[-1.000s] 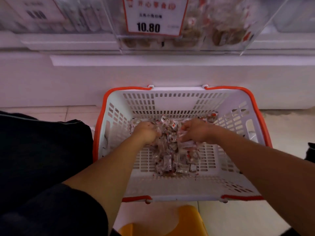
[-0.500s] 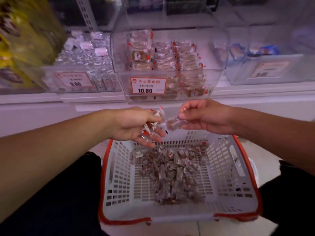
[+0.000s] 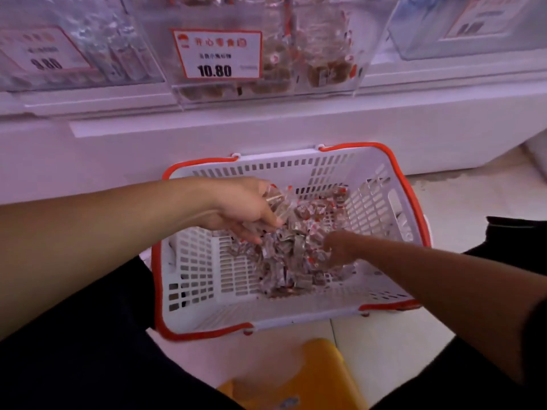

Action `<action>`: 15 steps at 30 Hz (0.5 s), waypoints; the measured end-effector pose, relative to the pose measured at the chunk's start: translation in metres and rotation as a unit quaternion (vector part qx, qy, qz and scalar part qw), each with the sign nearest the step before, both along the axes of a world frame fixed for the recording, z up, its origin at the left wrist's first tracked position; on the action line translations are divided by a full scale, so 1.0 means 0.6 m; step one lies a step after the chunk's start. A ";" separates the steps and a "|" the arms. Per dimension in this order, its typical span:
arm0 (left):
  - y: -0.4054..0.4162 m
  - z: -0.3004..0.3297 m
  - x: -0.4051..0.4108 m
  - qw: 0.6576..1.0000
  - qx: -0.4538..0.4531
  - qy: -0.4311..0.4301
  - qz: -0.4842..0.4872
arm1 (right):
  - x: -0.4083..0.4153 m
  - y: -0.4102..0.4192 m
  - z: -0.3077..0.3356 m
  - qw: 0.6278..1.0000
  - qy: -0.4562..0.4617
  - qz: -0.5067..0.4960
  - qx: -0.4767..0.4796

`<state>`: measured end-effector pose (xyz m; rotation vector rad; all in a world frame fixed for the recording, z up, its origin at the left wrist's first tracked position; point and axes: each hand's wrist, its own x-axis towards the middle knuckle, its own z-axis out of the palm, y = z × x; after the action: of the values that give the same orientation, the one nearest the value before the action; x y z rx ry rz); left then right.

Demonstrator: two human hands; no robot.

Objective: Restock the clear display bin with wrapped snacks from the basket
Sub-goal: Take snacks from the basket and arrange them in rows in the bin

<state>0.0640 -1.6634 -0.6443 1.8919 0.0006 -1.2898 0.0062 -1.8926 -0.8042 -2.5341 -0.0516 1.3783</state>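
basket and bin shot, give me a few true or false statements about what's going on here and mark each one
1. The basket has an orange rim. True.
2. The left hand holds wrapped snacks above the pile. True.
3. The price tag on the clear display bin reads 12.50. False: it reads 10.80.
4. The right hand is up at the bin. False: it is down in the basket, on the pile.
5. The basket is empty. False: a heap of wrapped snacks lies on its floor.
6. A yellow object sits in front of the basket's near edge. True.
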 end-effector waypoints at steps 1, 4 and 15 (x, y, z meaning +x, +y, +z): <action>-0.007 0.002 0.002 1.000 0.002 -0.012 -0.019 | -0.022 -0.010 -0.032 0.991 0.014 0.110 -0.077; -0.022 0.008 0.007 0.998 -0.001 -0.032 -0.059 | -0.050 -0.029 -0.074 0.981 0.040 0.160 -0.101; -0.029 0.019 0.017 0.994 -0.047 0.039 -0.085 | -0.062 -0.046 -0.116 0.971 0.015 0.194 -0.140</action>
<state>0.0744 -1.6806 -0.6331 1.7919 -0.1821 -1.4519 -0.0308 -1.9203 -0.8736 -2.8448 -0.3913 1.6684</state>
